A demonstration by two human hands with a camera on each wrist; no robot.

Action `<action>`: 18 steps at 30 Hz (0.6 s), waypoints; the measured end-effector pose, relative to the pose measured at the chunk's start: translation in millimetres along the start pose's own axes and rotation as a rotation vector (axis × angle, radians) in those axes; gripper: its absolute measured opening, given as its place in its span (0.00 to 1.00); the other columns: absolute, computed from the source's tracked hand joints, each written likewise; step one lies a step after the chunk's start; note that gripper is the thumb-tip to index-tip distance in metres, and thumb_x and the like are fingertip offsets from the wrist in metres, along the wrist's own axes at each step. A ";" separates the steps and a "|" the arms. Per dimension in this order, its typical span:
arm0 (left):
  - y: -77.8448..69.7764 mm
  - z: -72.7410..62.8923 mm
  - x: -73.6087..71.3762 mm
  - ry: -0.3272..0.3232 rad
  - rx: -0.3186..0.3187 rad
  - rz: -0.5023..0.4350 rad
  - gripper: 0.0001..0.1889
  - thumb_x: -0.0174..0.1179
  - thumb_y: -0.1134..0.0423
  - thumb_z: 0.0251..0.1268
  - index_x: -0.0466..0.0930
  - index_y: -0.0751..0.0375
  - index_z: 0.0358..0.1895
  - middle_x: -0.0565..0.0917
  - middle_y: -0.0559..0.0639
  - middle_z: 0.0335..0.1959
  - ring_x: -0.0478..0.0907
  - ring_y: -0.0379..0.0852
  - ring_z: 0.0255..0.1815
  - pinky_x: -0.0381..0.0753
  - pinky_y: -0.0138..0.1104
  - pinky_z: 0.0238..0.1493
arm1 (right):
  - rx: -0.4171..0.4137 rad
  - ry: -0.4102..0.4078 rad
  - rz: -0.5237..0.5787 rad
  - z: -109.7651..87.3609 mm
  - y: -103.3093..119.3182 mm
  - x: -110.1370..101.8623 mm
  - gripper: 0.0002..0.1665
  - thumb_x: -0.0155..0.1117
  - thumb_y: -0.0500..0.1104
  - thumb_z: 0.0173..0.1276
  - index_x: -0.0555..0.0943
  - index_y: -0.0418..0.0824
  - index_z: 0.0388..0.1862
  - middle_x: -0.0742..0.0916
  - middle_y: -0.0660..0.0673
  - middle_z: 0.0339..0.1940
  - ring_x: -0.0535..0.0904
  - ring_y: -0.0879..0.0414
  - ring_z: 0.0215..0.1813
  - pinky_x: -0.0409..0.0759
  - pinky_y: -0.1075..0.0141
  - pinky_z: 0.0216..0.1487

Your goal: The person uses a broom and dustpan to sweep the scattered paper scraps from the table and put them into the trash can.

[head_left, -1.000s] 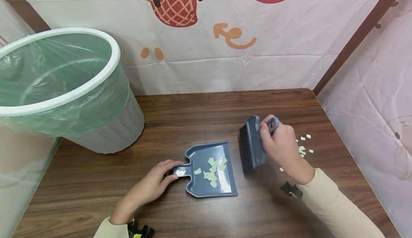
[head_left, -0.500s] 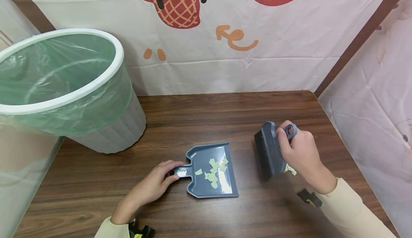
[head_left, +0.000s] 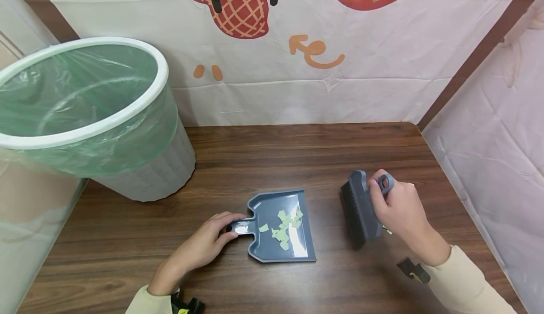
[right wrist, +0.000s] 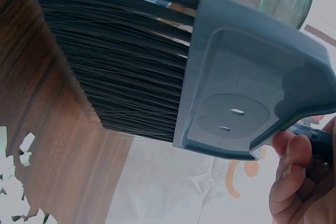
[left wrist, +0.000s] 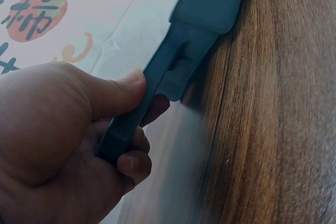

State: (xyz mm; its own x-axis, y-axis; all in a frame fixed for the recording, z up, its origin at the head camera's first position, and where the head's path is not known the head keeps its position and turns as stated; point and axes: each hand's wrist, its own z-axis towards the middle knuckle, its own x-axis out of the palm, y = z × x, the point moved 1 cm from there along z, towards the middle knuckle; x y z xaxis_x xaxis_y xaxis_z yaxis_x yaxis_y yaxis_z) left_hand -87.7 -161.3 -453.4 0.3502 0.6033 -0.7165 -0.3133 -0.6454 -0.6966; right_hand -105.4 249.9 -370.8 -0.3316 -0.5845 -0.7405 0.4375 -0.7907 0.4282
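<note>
My left hand [head_left: 208, 241] grips the short handle of a blue-grey dustpan [head_left: 259, 252], which lies on the wooden table with its wide lip facing right. Several pale green paper scraps [head_left: 280, 233] rest in the pan. In the left wrist view, the thumb and fingers [left wrist: 128, 90] wrap around that handle. To the right, my right hand [head_left: 399, 205] holds a matching hand brush [head_left: 367, 205] by its handle, dark bristles [right wrist: 121, 51] pointing down at the tabletop. More paper scraps [right wrist: 13, 192] lie beside the bristles in the right wrist view; in the head view, brush and hand mostly hide them.
A bin [head_left: 148, 177] with a white rim and green plastic liner stands at the left back of the table [head_left: 272, 153]. A printed white cloth [head_left: 255, 97] hangs along the back edge, and another pale sheet [head_left: 488, 130] covers the right side.
My right hand has moved the brush right and towards me, away from the dustpan and over to the loose scraps, now mostly hidden. The left hand and dustpan stay in place.
</note>
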 end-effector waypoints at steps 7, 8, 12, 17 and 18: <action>0.2 -0.2 0.7 -0.015 0.010 0.015 0.20 0.62 0.67 0.72 0.78 0.56 0.65 0.82 0.42 0.53 0.76 0.41 0.53 0.77 0.43 0.56 | 0.018 0.010 -0.017 -2.4 -1.4 4.8 0.06 0.59 0.33 0.69 0.77 0.39 0.31 0.67 0.59 0.12 0.60 0.68 0.14 0.59 0.71 0.13; 0.4 0.0 1.0 -0.018 0.011 0.016 0.20 0.62 0.67 0.72 0.78 0.56 0.65 0.82 0.42 0.53 0.75 0.41 0.52 0.77 0.43 0.56 | 0.019 0.011 -0.020 -2.7 -1.4 5.4 0.06 0.59 0.33 0.69 0.77 0.39 0.31 0.67 0.59 0.12 0.61 0.67 0.14 0.59 0.71 0.13; 1.0 0.6 1.8 -0.029 0.023 0.014 0.20 0.62 0.68 0.72 0.78 0.56 0.65 0.82 0.44 0.54 0.76 0.42 0.52 0.77 0.43 0.56 | 0.019 0.016 -0.026 -3.9 -1.7 7.7 0.06 0.59 0.33 0.69 0.77 0.40 0.30 0.68 0.59 0.12 0.62 0.66 0.15 0.60 0.71 0.14; 1.3 1.2 3.5 -0.030 0.033 0.004 0.20 0.62 0.69 0.71 0.78 0.57 0.65 0.83 0.46 0.55 0.76 0.43 0.53 0.77 0.43 0.56 | 0.012 0.010 -0.030 -5.5 -2.9 8.9 0.06 0.59 0.34 0.68 0.77 0.41 0.30 0.68 0.59 0.13 0.62 0.66 0.15 0.59 0.71 0.14; 1.5 1.1 3.9 -0.027 0.035 0.002 0.20 0.62 0.69 0.72 0.78 0.57 0.65 0.82 0.45 0.55 0.76 0.43 0.53 0.77 0.43 0.55 | 0.009 0.010 -0.032 -5.6 -3.1 9.1 0.06 0.59 0.34 0.68 0.77 0.41 0.30 0.68 0.59 0.13 0.62 0.66 0.15 0.59 0.71 0.14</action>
State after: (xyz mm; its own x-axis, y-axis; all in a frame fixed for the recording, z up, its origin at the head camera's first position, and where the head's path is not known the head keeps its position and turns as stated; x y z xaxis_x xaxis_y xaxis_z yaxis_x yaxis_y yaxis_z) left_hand -87.8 -159.4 -457.3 0.3261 0.6147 -0.7182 -0.3446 -0.6302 -0.6958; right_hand -105.0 248.0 -381.7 -0.3369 -0.5574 -0.7588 0.4195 -0.8104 0.4090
